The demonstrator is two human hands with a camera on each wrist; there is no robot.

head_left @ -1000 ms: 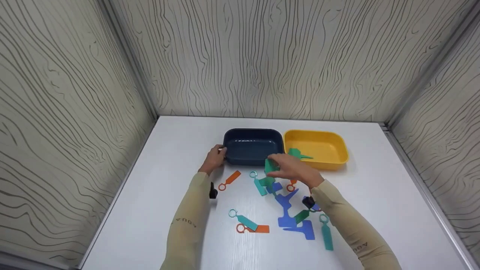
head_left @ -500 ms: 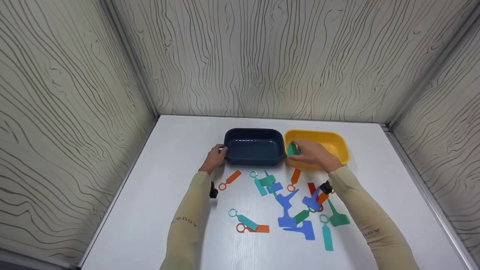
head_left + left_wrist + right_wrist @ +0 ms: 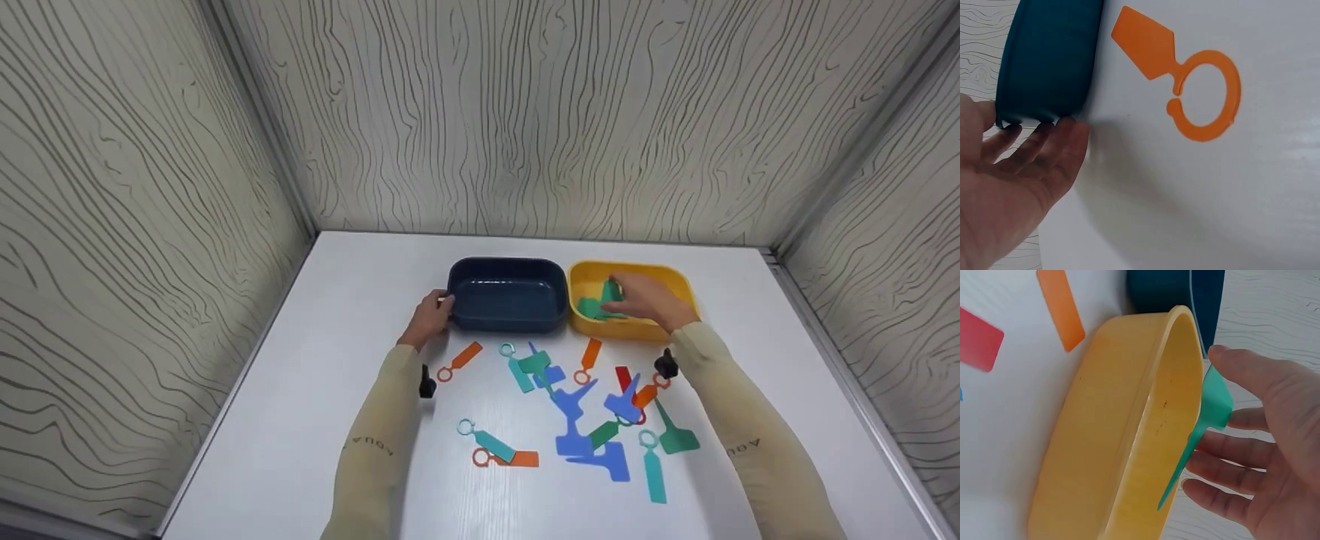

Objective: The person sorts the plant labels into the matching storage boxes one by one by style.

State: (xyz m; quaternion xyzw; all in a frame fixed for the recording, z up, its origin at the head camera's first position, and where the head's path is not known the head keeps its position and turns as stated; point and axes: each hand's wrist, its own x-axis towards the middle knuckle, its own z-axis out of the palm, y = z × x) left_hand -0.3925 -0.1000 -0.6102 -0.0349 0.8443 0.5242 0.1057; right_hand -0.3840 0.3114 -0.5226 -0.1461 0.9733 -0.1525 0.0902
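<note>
the left grip (image 3: 429, 319), on the left end of the dark blue tray (image 3: 510, 324), is half closed, bent fingers against the tray's wall and thumb at the rim. farther right, the right grip (image 3: 646, 296) is nearly closed on a green t-shaped tag (image 3: 613, 291), pinched between thumb and forefinger; the tag is tilted at the left part of the yellow tray (image 3: 615, 328), its stem pointing down inside. another green t-shaped tag (image 3: 588, 307) lies in that tray, just left of the held one.

spread over the counter (image 3: 300, 420), from the left: four orange ring tags (image 3: 466, 355), three teal ring tags (image 3: 520, 375), two more green t-shaped tags (image 3: 534, 361), five blue t-shaped tags (image 3: 574, 444), one green ring tag (image 3: 604, 433) and one red tag (image 3: 623, 373), partly covered. there are two trays, side by side.
</note>
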